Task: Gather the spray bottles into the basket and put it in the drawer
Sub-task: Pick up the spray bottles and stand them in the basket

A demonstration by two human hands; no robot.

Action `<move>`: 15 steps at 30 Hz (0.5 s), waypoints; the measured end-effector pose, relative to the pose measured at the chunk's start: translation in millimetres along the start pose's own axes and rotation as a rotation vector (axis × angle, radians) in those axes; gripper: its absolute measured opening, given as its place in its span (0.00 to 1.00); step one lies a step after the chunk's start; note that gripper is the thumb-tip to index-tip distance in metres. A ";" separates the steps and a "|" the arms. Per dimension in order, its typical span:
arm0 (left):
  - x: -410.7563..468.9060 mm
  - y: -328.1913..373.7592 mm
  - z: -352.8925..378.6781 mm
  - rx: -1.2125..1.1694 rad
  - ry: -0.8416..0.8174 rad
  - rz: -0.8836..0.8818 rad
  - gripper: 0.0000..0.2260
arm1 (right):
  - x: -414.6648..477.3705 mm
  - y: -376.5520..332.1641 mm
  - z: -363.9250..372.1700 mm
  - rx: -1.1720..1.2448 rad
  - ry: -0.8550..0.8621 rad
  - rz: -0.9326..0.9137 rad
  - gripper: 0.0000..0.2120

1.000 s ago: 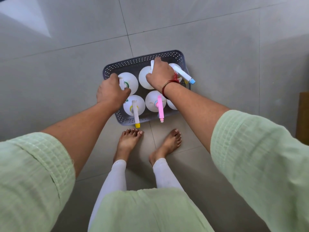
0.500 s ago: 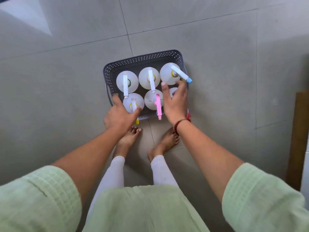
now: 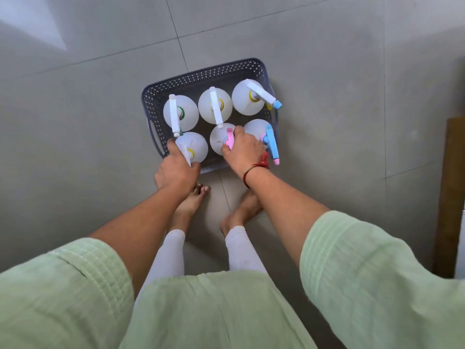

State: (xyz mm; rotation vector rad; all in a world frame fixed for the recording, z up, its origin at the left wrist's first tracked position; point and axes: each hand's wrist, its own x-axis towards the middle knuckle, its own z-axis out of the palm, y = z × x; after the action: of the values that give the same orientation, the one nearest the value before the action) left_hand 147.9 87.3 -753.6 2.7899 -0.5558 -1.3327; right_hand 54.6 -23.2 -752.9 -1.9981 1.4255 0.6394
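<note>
- Looking straight down from above, a grey basket (image 3: 201,73) with perforated walls stands on a grey tiled floor (image 3: 327,71) in the centre of the frame.
- Six white spray bottles (image 3: 226,109) stand upright inside the basket, packed close together in two rows of three.
- In the upper row, the upper-left bottle (image 3: 187,114) has a white sprayer and a green collar. The upper-right bottle (image 3: 242,102) has a white sprayer with a blue tip that reaches out over the basket's right rim.
- The left hand (image 3: 176,170) comes in from the lower left. Its fingers are curled around the white sprayer of the lower-left bottle (image 3: 197,147), which has a yellow collar.
- The right hand (image 3: 242,152) comes in from the lower right and grasps the pink sprayer of the lower-middle bottle (image 3: 217,142) between thumb and fingers.
- The lower-right bottle (image 3: 254,129) sits just beside the right hand. It has a blue sprayer with a pink tip pointing toward the bottom of the frame.
- A red thread and a thin bangle (image 3: 251,170) circle the right wrist.
- Two bare feet (image 3: 191,200) stand just below the basket, with white leggings above them.
- Pale green sleeves (image 3: 377,273) and a pale green tunic fill the bottom of the frame.
- A brown wooden panel (image 3: 453,185) runs along the right edge.
</note>
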 end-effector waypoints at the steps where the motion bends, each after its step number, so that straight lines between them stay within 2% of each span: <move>1: -1.9 -0.3 0.5 -0.004 -0.003 0.002 0.31 | -1.7 1.2 -0.6 0.002 -0.003 -0.001 0.20; 5: -10.1 -3.0 2.3 -0.031 0.011 0.016 0.34 | -8.3 13.2 -5.4 0.089 0.068 0.055 0.27; 8: -16.1 -10.6 -2.1 -0.055 0.044 -0.018 0.36 | -9.8 30.2 -14.4 0.270 0.153 0.128 0.25; 11: -15.7 -26.8 -12.9 -0.077 0.088 0.008 0.32 | -11.6 53.0 -22.7 0.583 0.447 0.230 0.17; 13: -10.9 -37.0 -22.4 -0.090 0.147 0.086 0.27 | -10.2 71.5 -23.0 0.770 0.732 0.431 0.16; 15: 0.8 -40.0 -33.3 -0.131 0.213 0.162 0.23 | -8.9 90.6 -15.5 0.976 0.856 0.696 0.14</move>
State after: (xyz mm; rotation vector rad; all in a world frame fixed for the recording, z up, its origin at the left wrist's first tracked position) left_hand 186.0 119.6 -739.0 2.6695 -0.6429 -0.9896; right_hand -33.6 -50.6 -753.1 -0.9376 2.3168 -0.6993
